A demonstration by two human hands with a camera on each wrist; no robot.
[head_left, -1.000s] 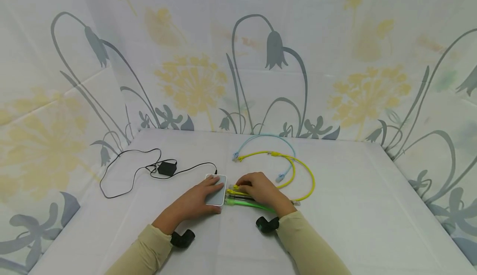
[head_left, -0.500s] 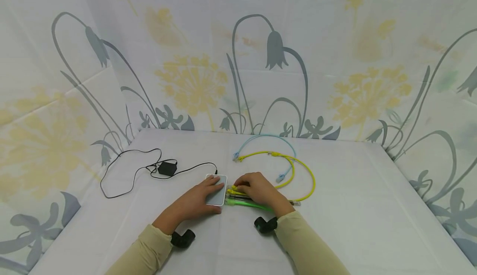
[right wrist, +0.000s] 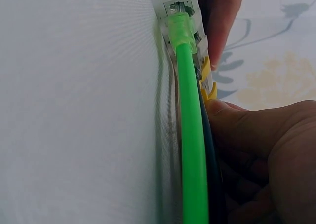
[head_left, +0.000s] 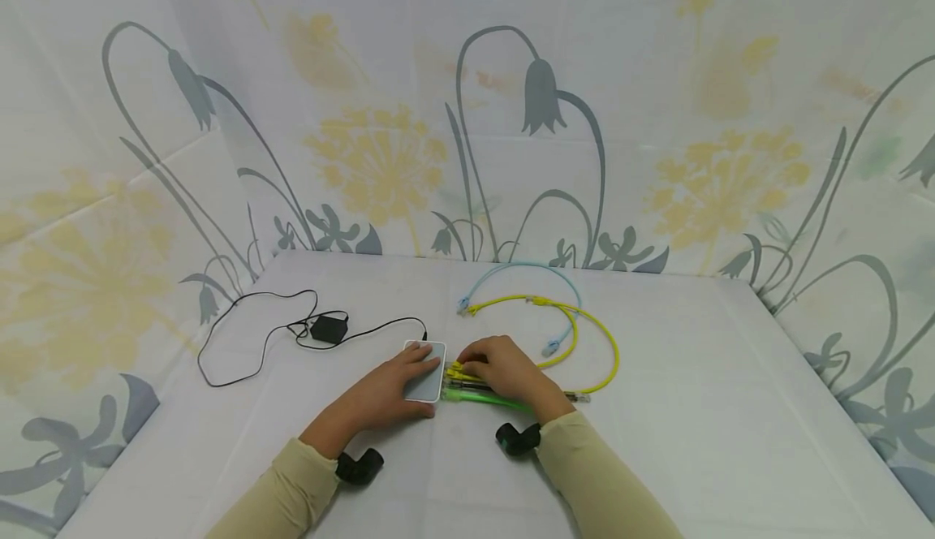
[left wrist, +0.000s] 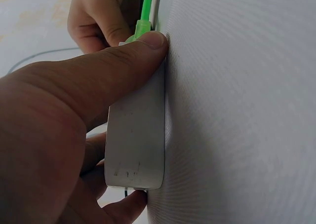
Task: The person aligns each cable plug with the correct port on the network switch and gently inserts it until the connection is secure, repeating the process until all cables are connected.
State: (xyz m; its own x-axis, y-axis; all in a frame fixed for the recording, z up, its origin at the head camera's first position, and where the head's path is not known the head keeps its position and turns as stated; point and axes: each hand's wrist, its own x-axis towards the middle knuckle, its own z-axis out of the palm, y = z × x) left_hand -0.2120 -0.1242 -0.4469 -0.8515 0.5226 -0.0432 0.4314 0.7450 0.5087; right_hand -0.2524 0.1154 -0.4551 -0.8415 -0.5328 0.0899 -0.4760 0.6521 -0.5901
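A small white network switch (head_left: 425,390) with a grey top lies on the table. My left hand (head_left: 383,393) holds it, fingers over the top and thumb (left wrist: 123,68) along its near side. A green network cable (right wrist: 190,130) has its plug in an end port of the switch. Beside it a black cable (right wrist: 212,169) leads to the ports. My right hand (head_left: 507,372) pinches a yellow network cable by its plug (right wrist: 211,92), right at the switch's port side. The right fingertips are partly hidden behind that hand.
Yellow cable (head_left: 616,356) loops lie right of the hands, with a light blue cable (head_left: 544,266) behind. A black power adapter (head_left: 329,329) sits at left, its thin cord (head_left: 387,325) running to the switch's back. Flowered cloth (head_left: 380,166) hangs behind the table.
My right hand and forearm have shifted slightly left, bringing the yellow plug closer against the switch. The left hand stays in place on the switch.
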